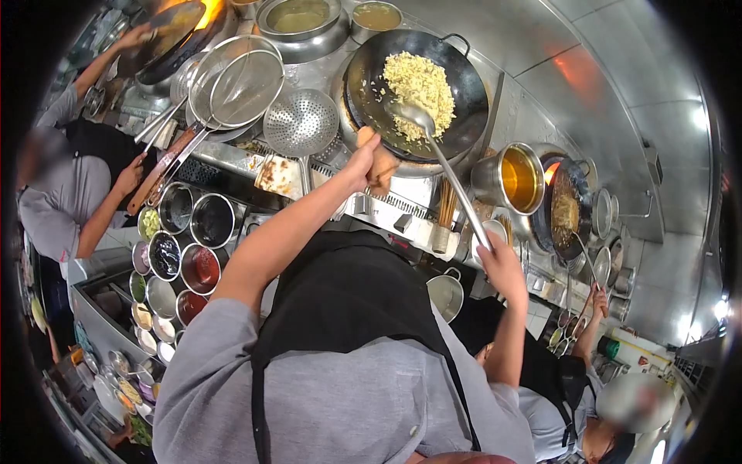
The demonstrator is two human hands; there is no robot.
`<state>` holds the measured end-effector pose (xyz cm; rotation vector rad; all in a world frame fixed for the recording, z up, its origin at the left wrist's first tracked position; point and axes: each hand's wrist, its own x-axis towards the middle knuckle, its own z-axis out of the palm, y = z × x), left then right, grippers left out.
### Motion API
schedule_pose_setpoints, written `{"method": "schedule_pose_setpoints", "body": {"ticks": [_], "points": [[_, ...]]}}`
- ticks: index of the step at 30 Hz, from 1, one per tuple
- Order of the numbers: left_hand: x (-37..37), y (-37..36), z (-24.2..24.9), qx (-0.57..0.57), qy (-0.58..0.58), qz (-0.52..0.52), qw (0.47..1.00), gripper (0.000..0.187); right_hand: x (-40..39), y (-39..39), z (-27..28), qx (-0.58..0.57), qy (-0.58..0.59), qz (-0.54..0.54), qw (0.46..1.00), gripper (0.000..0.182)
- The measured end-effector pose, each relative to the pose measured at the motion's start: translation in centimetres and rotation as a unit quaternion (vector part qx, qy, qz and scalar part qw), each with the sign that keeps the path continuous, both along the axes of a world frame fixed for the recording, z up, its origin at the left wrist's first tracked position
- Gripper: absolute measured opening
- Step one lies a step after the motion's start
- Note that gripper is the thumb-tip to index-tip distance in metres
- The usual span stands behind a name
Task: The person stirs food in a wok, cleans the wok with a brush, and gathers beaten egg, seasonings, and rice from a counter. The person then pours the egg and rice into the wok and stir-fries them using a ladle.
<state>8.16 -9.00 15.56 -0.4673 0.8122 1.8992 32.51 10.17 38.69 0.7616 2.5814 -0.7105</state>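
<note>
The rice [421, 81] is lying in the large wok [470, 100], heaped toward its far side, ahead and to the right of the left hand [358, 164] and ahead and to the left of the right hand [504, 267]. The left hand is the nearer of the two, sitting just beside the wok's near left rim.

The ladle [454, 185] is running slantwise between the right hand and the rice: its long axis is pointing forward and leftward, and its bowl [413, 116] is resting at the near edge of the heap, apparently touching the grains.

Right fingers: closed, gripping the ladle's handle at its near end, well apart from the bowl. Left fingers: closed, gripping a tan, cloth-like piece [382, 168] against the wok's near side; whether a handle is lying beneath it, this inspection cannot tell.

A perforated skimmer [301, 122] is lying left of the wok, and a pot of amber liquid [519, 179] is standing to its right.
</note>
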Motion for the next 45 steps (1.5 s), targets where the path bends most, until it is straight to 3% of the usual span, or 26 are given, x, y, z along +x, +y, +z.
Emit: {"method": "schedule_pose_setpoints", "body": {"ticks": [2, 3, 4, 6, 8, 10, 12, 15, 17, 18, 20, 22, 23, 25, 26, 28, 29, 30, 33, 34, 35, 36, 41, 42, 45], "points": [[-2.0, 3.7, -2.3, -0.012, -0.028, 0.029, 0.999, 0.041, 1.3, 1.3, -1.8, 0.073, -0.017, 0.049, 0.996, 0.045], [-3.5, 6.7, -5.8, -0.094, -0.054, 0.029, 0.994, 0.035, 2.1, 1.2, -2.7, 0.107, -0.023, 0.063, 0.992, 0.047], [-3.5, 8.6, -7.1, -0.096, -0.073, 0.086, 0.989, 0.026, -0.3, -0.9, -3.9, 0.11, -0.065, 0.014, 0.992, 0.051], [-2.0, 9.5, -6.6, -0.158, -0.04, 0.122, 0.979, 0.02, -2.2, 0.2, -10.5, 0.111, -0.048, 0.011, 0.993, 0.049], [0.2, 8.3, -4.4, -0.112, -0.081, 0.092, 0.986, 0.019, -3.0, 0.2, -8.5, 0.066, 0.021, 0.06, 0.996, 0.047], [1.5, 4.6, 2.7, -0.076, -0.124, 0.046, 0.988, 0.018, -1.9, -2.1, -0.2, 0.081, -0.025, 0.058, 0.995, 0.046], [1.8, 2.7, 5.3, -0.094, -0.117, 0.037, 0.988, 0.019, 0.0, -2.2, 3.3, 0.049, -0.07, 0.047, 0.995, 0.047], [2.0, 0.9, -1.6, -0.033, 0.006, 0.027, 0.999, 0.019, -0.2, -1.3, -2.4, 0.1, -0.015, 0.024, 0.995, 0.046], [3.6, -0.6, -6.6, -0.066, 0.093, 0.023, 0.993, 0.018, -1.2, -0.7, -7.9, 0.147, 0.051, 0.0, 0.988, 0.044], [4.6, -1.3, -8.4, -0.072, 0.102, 0.008, 0.992, 0.017, -1.0, -1.5, -8.1, 0.131, 0.08, -0.015, 0.988, 0.043], [6.1, -2.4, -10.5, -0.104, -0.042, -0.047, 0.993, 0.017, -0.6, -2.7, -7.8, 0.098, 0.131, -0.041, 0.986, 0.042], [8.1, -3.9, -6.5, -0.147, -0.085, -0.017, 0.985, 0.016, 1.3, -2.7, -3.4, 0.017, 0.172, -0.019, 0.985, 0.041], [8.5, -3.8, -2.6, -0.084, -0.086, 0.033, 0.992, 0.014, 2.5, -2.5, -0.4, -0.021, 0.167, -0.028, 0.985, 0.039], [5.9, -2.8, 5.9, -0.091, -0.073, -0.02, 0.993, 0.014, 4.2, -1.6, 5.5, -0.114, 0.047, -0.093, 0.988, 0.036], [4.4, -2.0, 7.8, -0.093, -0.064, -0.044, 0.993, 0.014, 4.6, -0.7, 6.8, -0.107, -0.002, -0.07, 0.992, 0.034], [1.4, 0.4, 6.3, -0.058, -0.073, 0.007, 0.996, 0.013, 2.4, -0.8, 6.7, -0.105, -0.109, -0.086, 0.985, 0.032], [0.4, 1.1, 1.7, -0.041, -0.015, 0.008, 0.999, 0.012, 2.0, 1.3, 1.3, -0.012, -0.002, 0.026, 1.0, 0.031], [0.9, 1.1, -0.2, -0.047, 0.041, 0.022, 0.998, 0.01, 1.9, 3.6, -5.2, 0.081, 0.103, 0.135, 0.982, 0.03], [1.7, 0.7, -8.6, -0.057, 0.04, -0.029, 0.997, 0.008, -0.1, 2.1, -9.3, -0.052, 0.17, -0.017, 0.984, 0.028], [2.3, 0.1, -11.8, -0.009, 0.011, -0.051, 0.999, 0.007, 0.5, 1.6, -9.0, -0.114, 0.183, -0.052, 0.975, 0.027], [3.4, -0.5, -12.0, -0.01, -0.035, -0.034, 0.999, 0.008, 1.4, -0.2, -6.4, -0.225, 0.145, -0.163, 0.95, 0.024], [4.3, -1.4, -10.7, -0.032, -0.059, -0.044, 0.997, 0.007, 3.1, -0.7, -6.7, -0.286, 0.198, -0.189, 0.918, 0.019], [2.9, 1.2, -5.4, -0.019, -0.048, 0.044, 0.998, 0.015, 1.6, -1.6, -6.1, -0.309, 0.234, -0.229, 0.893, 0.018], [1.6, 2.5, -6.8, 0.0, 0.014, 0.048, 0.999, 0.015, -0.2, -1.0, -6.9, -0.319, 0.245, -0.24, 0.884, 0.019], [-1.9, 5.2, -6.4, -0.034, 0.006, 0.048, 0.998, 0.015, -6.1, 0.4, -12.0, -0.343, 0.281, -0.278, 0.852, 0.017]]}}
